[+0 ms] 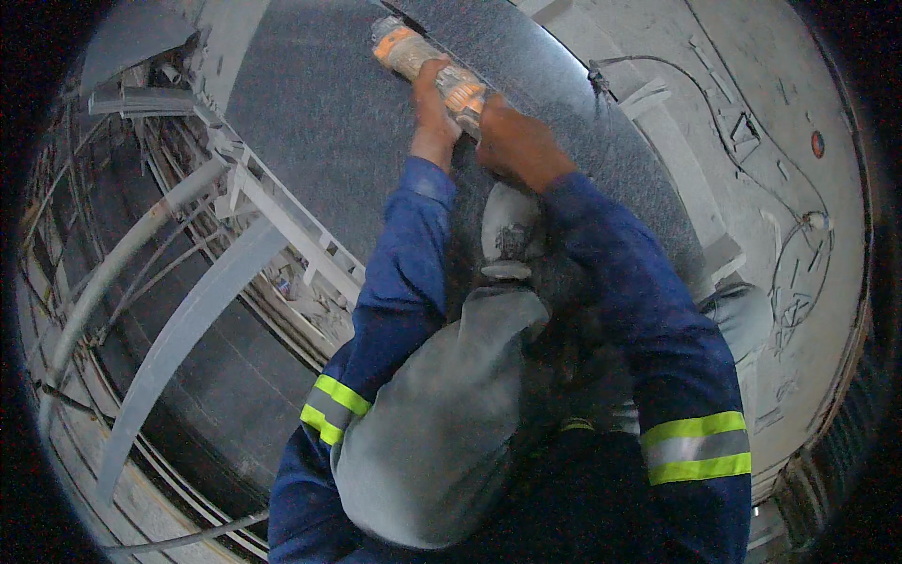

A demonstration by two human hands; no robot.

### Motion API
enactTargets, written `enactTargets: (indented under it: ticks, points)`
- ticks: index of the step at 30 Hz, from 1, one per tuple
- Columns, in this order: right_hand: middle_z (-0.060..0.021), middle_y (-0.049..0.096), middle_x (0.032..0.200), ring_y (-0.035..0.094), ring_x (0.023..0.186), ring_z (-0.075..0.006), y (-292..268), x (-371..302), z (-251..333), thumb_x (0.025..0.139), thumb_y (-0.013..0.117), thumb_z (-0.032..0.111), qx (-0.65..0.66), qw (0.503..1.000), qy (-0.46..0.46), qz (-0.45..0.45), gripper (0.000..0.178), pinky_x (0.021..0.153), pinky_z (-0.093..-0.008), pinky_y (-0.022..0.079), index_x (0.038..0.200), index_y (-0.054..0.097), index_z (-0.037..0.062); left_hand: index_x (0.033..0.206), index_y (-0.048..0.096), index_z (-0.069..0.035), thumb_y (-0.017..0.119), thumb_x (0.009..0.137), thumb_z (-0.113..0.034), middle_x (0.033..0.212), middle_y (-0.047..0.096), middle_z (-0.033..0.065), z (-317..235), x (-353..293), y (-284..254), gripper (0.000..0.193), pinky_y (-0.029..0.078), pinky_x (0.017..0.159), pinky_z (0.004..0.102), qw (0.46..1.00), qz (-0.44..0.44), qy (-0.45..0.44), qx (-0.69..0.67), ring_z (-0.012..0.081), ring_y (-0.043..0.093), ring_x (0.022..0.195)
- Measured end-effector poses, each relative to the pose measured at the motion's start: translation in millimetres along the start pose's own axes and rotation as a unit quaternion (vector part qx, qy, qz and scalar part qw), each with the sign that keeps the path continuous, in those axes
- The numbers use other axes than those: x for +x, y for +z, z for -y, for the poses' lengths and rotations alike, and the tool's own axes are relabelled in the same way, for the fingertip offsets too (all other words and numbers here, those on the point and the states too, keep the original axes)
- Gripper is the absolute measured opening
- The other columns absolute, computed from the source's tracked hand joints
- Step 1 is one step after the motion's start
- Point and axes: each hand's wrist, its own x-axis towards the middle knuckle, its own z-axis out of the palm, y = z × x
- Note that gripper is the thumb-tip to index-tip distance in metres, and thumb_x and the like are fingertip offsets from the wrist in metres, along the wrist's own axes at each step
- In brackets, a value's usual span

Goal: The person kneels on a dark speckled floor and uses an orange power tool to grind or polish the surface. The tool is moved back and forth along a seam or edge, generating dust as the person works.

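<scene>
A dust-covered orange power tool, by its long body an angle grinder (402,54), lies slantwise over a large dark slab (310,122). My left hand (433,117) is closed around the middle of its body. Wrapped about the rear end, nearer to me, is my right hand (517,146). The tool's head points to the far left; its disc cannot be made out. Pale dust coats the slab, thickest along the far right edge.
My bent leg in grey trousers (442,404) and a dusty shoe (512,230) are between my arms. Metal bars and a curved strip (188,338) stand at the left. A black cable (691,89) runs over the dusty floor (752,56) at the right, near scattered offcuts.
</scene>
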Motion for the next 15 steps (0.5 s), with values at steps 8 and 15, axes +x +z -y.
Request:
enactTargets:
  ticks: [8, 15]
  points:
    - [-0.0325, 0.062, 0.093, 0.064, 0.085, -0.0448, 21, 28, -6, 0.075, 0.063, 0.011, -0.023, 0.999, 0.007, -0.037, 0.039, 0.074, -0.0483, 0.052, 0.104, 0.046, -0.0081, 0.099, 0.051, -0.005, 0.063, 0.077, -0.027, 0.084, 0.055, 0.0096, -12, 12, 0, 0.033, 0.054, 0.067, 0.0437, 0.999, -0.037, -0.009, 0.019, 0.0272, 0.060, 0.072]
    - [-0.0326, 0.062, 0.094, 0.064, 0.087, -0.0453, -1, -13, 2, 0.074, 0.062, 0.010, 0.006, 0.999, 0.035, 0.012, 0.037, 0.078, -0.0489, 0.052, 0.103, 0.046, -0.0085, 0.099, 0.051, -0.005, 0.064, 0.077, -0.027, 0.085, 0.055, 0.0094, 3, -17, 6, 0.034, 0.054, 0.069, 0.0427, 0.999, -0.026, -0.020, -0.001, 0.0267, 0.061, 0.074]
